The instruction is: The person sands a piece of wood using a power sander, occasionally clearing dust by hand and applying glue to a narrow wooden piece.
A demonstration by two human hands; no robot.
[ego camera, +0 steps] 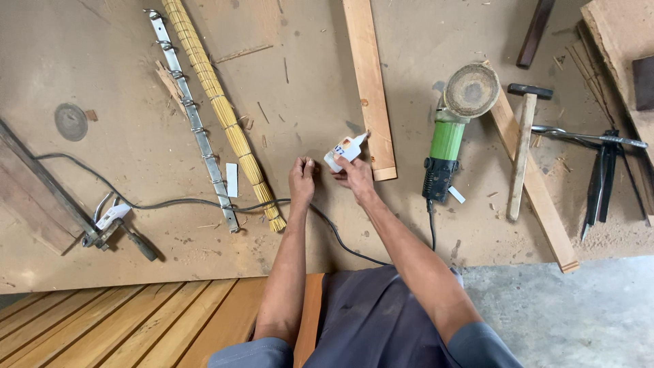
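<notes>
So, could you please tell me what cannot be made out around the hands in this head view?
- Left hand: whether its fingertips pinch anything is too small to tell.
- Small white bottle: its lower end is hidden by the right hand.
- Black cable: its far end is hidden behind the legs.
- Angle grinder: the disc's underside faces away.

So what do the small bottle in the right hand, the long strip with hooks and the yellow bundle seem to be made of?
The small bottle in the right hand looks like white plastic, smooth and slightly glossy. The strip with hooks seems bare metal: grey with a dull shine. The yellow bundle looks like thin bamboo or wooden sticks, matt and straw-coloured, though which is unclear.
</notes>
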